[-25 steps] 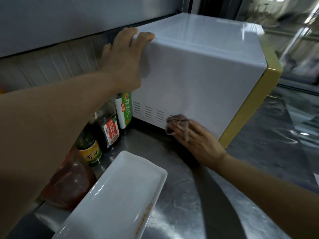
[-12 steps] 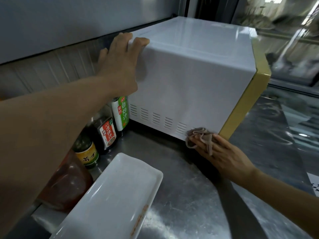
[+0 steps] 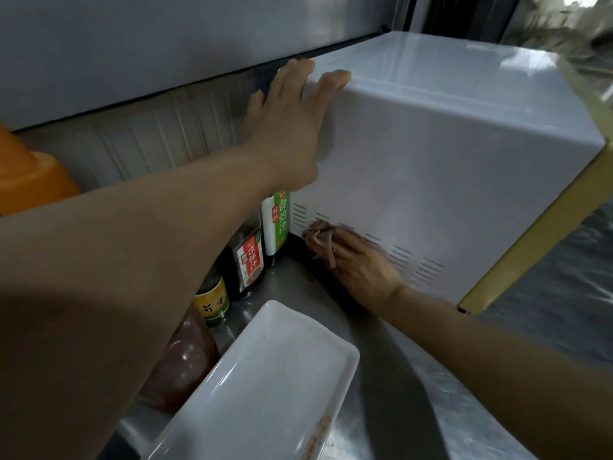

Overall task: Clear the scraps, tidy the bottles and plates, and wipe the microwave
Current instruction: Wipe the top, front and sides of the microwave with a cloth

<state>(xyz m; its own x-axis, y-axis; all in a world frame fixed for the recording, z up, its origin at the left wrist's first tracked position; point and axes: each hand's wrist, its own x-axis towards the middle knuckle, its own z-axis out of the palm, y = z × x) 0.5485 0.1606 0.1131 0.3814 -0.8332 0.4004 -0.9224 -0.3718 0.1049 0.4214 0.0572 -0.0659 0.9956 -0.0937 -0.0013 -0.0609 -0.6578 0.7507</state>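
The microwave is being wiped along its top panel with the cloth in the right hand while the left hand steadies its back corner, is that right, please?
Not quite: the head view shows the right hand pressing the cloth against the lower side panel of the microwave, by the vent slots, not the top. The left hand does steady the back corner.

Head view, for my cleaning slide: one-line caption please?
Left hand steadies the white microwave while the right hand presses a cloth along its side vents.
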